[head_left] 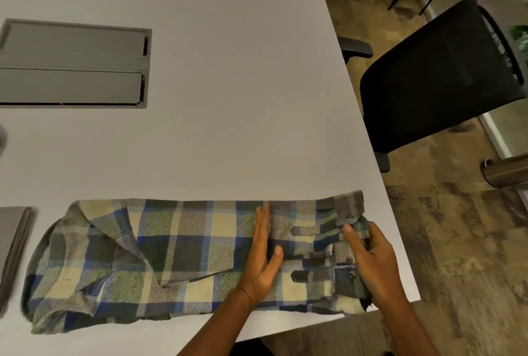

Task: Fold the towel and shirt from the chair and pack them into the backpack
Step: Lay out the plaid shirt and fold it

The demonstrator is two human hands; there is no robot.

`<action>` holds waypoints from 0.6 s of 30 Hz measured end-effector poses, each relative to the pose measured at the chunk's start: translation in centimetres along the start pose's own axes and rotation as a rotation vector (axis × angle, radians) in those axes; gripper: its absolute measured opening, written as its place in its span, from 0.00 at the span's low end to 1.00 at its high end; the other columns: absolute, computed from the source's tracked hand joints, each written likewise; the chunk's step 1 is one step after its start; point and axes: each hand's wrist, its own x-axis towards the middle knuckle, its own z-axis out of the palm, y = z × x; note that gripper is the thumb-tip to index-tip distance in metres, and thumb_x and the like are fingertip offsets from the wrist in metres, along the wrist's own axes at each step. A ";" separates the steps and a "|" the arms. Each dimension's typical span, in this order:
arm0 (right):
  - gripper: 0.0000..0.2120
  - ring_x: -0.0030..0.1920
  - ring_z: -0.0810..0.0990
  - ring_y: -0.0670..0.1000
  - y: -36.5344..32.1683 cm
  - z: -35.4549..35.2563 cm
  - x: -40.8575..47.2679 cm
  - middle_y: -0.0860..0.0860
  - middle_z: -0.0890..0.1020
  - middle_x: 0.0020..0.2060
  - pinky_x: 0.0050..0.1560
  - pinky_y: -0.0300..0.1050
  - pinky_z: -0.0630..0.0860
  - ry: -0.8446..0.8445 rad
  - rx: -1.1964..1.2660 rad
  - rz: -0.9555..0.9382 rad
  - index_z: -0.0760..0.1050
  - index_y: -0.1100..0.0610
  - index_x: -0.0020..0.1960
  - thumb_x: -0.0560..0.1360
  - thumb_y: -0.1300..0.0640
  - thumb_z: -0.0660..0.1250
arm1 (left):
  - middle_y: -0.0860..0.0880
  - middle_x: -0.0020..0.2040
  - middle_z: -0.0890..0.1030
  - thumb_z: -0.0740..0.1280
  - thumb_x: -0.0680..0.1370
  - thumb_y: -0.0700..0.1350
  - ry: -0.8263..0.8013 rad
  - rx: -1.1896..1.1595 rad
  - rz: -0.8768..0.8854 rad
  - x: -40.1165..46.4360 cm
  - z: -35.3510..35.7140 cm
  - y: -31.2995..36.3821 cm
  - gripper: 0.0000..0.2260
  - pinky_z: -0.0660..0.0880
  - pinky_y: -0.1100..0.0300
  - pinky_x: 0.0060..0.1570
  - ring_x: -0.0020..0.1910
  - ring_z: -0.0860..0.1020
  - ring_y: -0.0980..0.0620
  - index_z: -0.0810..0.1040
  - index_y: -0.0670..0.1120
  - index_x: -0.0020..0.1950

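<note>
The plaid shirt (177,258) lies folded into a long band along the near edge of the white table (228,98), its cuffed end almost at the table's right corner. The right hand (371,264) has its grip closed on that cuffed end; the left hand (264,252) presses flat just left of it, fingers straight. Beyond both hands the tabletop is bare. A black chair (440,75) stands off the right edge; a folded grey towel (14,252) lies far left.

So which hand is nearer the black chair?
Right. The right hand grips the shirt's end at the table edge below the chair; the left hand lies flat mid-shirt, farther away.
</note>
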 end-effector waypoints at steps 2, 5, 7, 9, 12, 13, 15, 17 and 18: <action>0.09 0.46 0.86 0.43 -2.3 1.2 -1.3 0.43 0.86 0.48 0.46 0.43 0.84 0.023 -0.021 -0.041 0.79 0.45 0.59 0.80 0.46 0.69 | 0.49 0.86 0.51 0.54 0.85 0.63 0.016 -0.100 -0.008 -0.7 -0.4 1.6 0.36 0.49 0.39 0.83 0.85 0.48 0.47 0.47 0.42 0.85; 0.08 0.42 0.85 0.40 -5.7 4.0 -3.5 0.43 0.85 0.45 0.37 0.37 0.82 0.015 -0.054 -0.090 0.76 0.45 0.59 0.81 0.48 0.69 | 0.50 0.86 0.54 0.54 0.84 0.65 0.004 -0.243 -0.051 -1.9 -1.2 4.4 0.37 0.50 0.49 0.83 0.85 0.51 0.50 0.50 0.44 0.85; 0.08 0.38 0.85 0.42 -7.7 6.5 -4.9 0.44 0.85 0.42 0.33 0.37 0.81 -0.003 -0.076 -0.126 0.75 0.44 0.59 0.81 0.49 0.69 | 0.51 0.85 0.56 0.55 0.83 0.67 0.019 -0.309 -0.088 -2.5 -2.2 5.8 0.38 0.51 0.52 0.83 0.85 0.53 0.52 0.51 0.45 0.85; 0.07 0.37 0.85 0.42 -9.4 9.6 -6.3 0.44 0.85 0.40 0.34 0.37 0.82 -0.023 -0.124 -0.169 0.73 0.42 0.59 0.82 0.49 0.68 | 0.51 0.85 0.58 0.56 0.83 0.67 0.046 -0.355 -0.108 -3.1 -3.7 6.7 0.38 0.52 0.49 0.83 0.84 0.55 0.52 0.52 0.46 0.85; 0.07 0.39 0.84 0.43 -11.2 14.5 -7.9 0.42 0.83 0.43 0.40 0.39 0.84 -0.034 -0.246 -0.249 0.73 0.42 0.60 0.82 0.48 0.66 | 0.51 0.82 0.66 0.62 0.79 0.69 0.096 -0.451 -0.123 -3.9 -6.6 8.1 0.41 0.65 0.54 0.78 0.81 0.64 0.51 0.56 0.46 0.84; 0.08 0.40 0.83 0.43 -11.6 16.2 -8.4 0.43 0.83 0.44 0.40 0.41 0.84 -0.026 -0.299 -0.288 0.73 0.43 0.61 0.82 0.47 0.66 | 0.51 0.80 0.69 0.65 0.77 0.70 0.103 -0.496 -0.138 -4.1 -7.6 8.6 0.43 0.69 0.59 0.73 0.80 0.67 0.52 0.58 0.47 0.83; 0.09 0.41 0.83 0.44 -12.2 19.3 -9.3 0.44 0.83 0.44 0.41 0.44 0.84 -0.034 -0.368 -0.335 0.73 0.45 0.62 0.82 0.48 0.66 | 0.50 0.78 0.73 0.68 0.75 0.71 0.149 -0.583 -0.156 -4.4 -9.6 9.1 0.43 0.73 0.63 0.68 0.77 0.70 0.52 0.62 0.48 0.82; 0.11 0.45 0.85 0.47 -12.5 22.1 -10.0 0.46 0.84 0.48 0.44 0.47 0.84 -0.071 -0.387 -0.345 0.72 0.47 0.64 0.82 0.48 0.65 | 0.49 0.78 0.73 0.69 0.74 0.71 0.216 -0.640 -0.169 -4.7 -11.7 9.1 0.43 0.73 0.63 0.69 0.77 0.71 0.51 0.64 0.48 0.81; 0.12 0.47 0.85 0.48 -12.5 23.4 -10.3 0.47 0.84 0.50 0.45 0.48 0.84 -0.090 -0.400 -0.344 0.71 0.47 0.65 0.83 0.48 0.65 | 0.48 0.78 0.72 0.69 0.74 0.71 0.235 -0.661 -0.176 -4.9 -12.8 8.9 0.44 0.73 0.61 0.70 0.78 0.70 0.50 0.63 0.48 0.82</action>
